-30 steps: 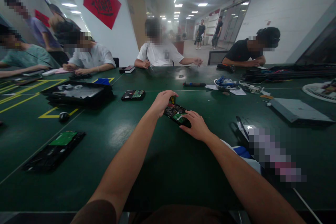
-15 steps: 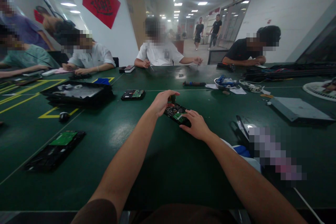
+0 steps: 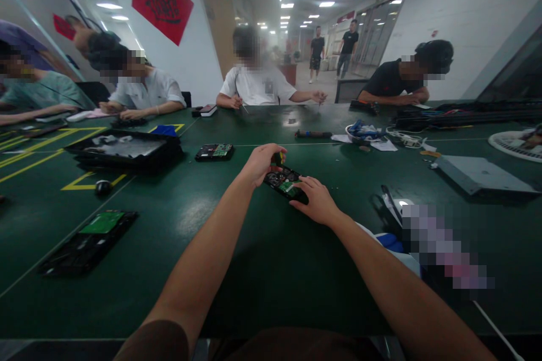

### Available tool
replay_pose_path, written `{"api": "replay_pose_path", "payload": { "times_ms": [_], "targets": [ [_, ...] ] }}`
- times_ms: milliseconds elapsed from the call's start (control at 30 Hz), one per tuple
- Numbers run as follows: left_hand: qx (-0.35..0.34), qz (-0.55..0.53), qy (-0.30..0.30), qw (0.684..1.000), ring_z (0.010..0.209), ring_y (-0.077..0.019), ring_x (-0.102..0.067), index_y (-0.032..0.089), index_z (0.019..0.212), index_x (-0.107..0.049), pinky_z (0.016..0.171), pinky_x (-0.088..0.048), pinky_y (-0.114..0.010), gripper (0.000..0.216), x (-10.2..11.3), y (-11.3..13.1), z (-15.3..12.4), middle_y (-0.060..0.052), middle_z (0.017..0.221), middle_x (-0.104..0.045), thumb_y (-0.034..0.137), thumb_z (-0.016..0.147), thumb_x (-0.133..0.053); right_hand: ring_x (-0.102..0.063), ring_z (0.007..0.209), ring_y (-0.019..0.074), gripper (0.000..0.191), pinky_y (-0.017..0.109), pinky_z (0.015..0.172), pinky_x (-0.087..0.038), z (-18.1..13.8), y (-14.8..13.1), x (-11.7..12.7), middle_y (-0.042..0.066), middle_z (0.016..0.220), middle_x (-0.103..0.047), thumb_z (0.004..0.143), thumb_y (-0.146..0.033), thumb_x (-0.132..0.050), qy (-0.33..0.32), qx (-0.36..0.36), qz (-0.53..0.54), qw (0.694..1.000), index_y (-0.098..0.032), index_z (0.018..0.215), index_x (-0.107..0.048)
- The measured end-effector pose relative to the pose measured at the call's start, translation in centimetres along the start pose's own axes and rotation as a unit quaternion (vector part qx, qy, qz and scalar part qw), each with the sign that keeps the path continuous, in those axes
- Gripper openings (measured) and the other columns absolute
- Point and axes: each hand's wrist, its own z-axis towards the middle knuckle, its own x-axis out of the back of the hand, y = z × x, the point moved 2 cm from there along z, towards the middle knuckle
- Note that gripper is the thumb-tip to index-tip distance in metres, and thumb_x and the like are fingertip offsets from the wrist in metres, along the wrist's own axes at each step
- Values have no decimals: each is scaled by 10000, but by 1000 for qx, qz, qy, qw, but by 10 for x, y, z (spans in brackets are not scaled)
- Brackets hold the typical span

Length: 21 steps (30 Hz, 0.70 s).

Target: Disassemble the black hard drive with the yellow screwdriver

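Observation:
My left hand (image 3: 260,164) is closed around the dark handle of a screwdriver (image 3: 278,158), which has yellow marks; its tip is hidden. Directly below it lies a black electronic device (image 3: 282,180) with its inside exposed and a green circuit board at the near end. My right hand (image 3: 317,201) grips the near right end of this device, thumb at the near edge and fingers over the board. A similar black device with a green board (image 3: 88,242) lies at the left front, and a smaller one (image 3: 214,152) sits behind my left hand.
At left stands a black tray (image 3: 122,149) with loose parts, near a black mouse (image 3: 103,188). On the right are a grey metal box (image 3: 486,175), a bowl (image 3: 350,134) with blue items, and a white cable (image 3: 497,327). Several people sit across the green table (image 3: 254,287).
My left hand has turned the screwdriver slightly, so more yellow shows on its handle. My right hand and the device stay in place.

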Motion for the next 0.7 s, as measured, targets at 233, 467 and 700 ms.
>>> {"api": "replay_pose_path", "payload": {
  "times_ms": [233,467,700],
  "targets": [
    [21,-51,-1,998,825,-204,-666,136,850,-681,563,-501,-252,234,0,-5,5,-117,894,-709,349,754,-669,-372,1455,364,540,607,1137,-367,0,2,-2,111,1551,-471,882,-545,-697,7,5,3,1000,-266,1338,-618],
    [6,-15,-11,1000,761,-171,-623,132,869,-730,550,-470,-234,241,1,-1,3,-89,828,-669,344,778,-660,-390,1443,358,537,604,1135,-370,0,3,-3,115,1540,-484,884,-536,-696,10,10,-2,1000,-262,1339,-616],
    [44,-85,-11,995,791,-200,-671,148,866,-643,635,-545,-296,196,-1,-6,4,-93,828,-689,313,767,-677,-400,1435,350,518,590,1134,-373,0,2,-4,117,1534,-491,882,-520,-701,17,11,-4,1000,-257,1322,-622]
  ]
}}
